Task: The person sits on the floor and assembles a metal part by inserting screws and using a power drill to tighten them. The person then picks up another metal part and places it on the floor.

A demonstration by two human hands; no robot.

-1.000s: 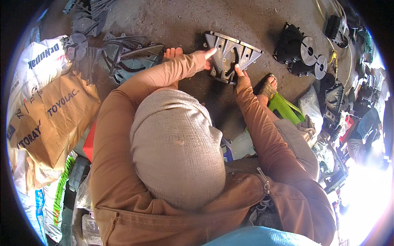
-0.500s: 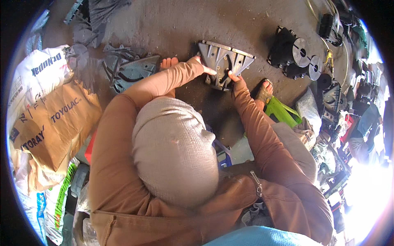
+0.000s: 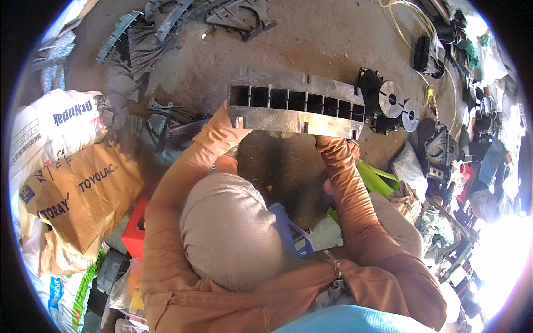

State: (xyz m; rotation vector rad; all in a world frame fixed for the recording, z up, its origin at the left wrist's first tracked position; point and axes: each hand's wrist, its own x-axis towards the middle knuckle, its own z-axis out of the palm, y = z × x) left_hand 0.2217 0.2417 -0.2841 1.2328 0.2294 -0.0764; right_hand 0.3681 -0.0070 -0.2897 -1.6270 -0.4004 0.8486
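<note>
A long grey ribbed part (image 3: 277, 115), metallic-looking, is raised in front of my knees, with a row of dark compartments along its curved side facing me. My left hand (image 3: 225, 125) grips its left end, most of the fingers hidden behind it. At the lower right, my right hand (image 3: 337, 143) holds it from beneath, largely covered by the part and the brown sleeve. Both hands are closed on this one piece.
Similar frame-like parts (image 3: 239, 14) lie on the brown floor at the far left. Black parts with silver discs (image 3: 388, 100) stand to the right. Printed sacks (image 3: 83, 188) and a red crate (image 3: 135, 233) are at left. A pale hose (image 3: 455, 83) curves at far right.
Both hands have turned the part so its row of compartments now faces me, and raised it closer. The view has shifted, showing more far-left floor parts.
</note>
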